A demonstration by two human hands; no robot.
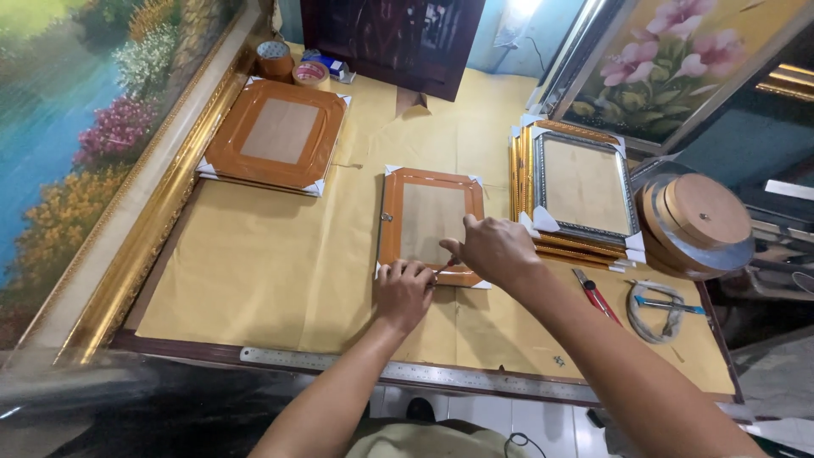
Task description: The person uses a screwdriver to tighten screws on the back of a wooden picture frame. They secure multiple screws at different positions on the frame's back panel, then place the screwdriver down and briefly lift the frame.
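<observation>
A small orange-brown picture frame (pixel 431 182) with white corner protectors lies on yellow paper in the middle of the table. My left hand (pixel 402 293) presses on its near left corner with the fingers curled. My right hand (pixel 493 248) rests on the frame's near right part, fingers closed on a thin red-tipped thing that is mostly hidden. What that thing is I cannot tell.
A second orange frame (pixel 275 136) lies far left, near tape rolls (pixel 274 59). Stacked silver and gold frames (pixel 581 188) sit right, beside round wooden discs (pixel 699 220). Red pliers (pixel 595 295), coiled wire (pixel 657 309) and a steel ruler (pixel 407 371) lie near the front edge. Large paintings flank the table.
</observation>
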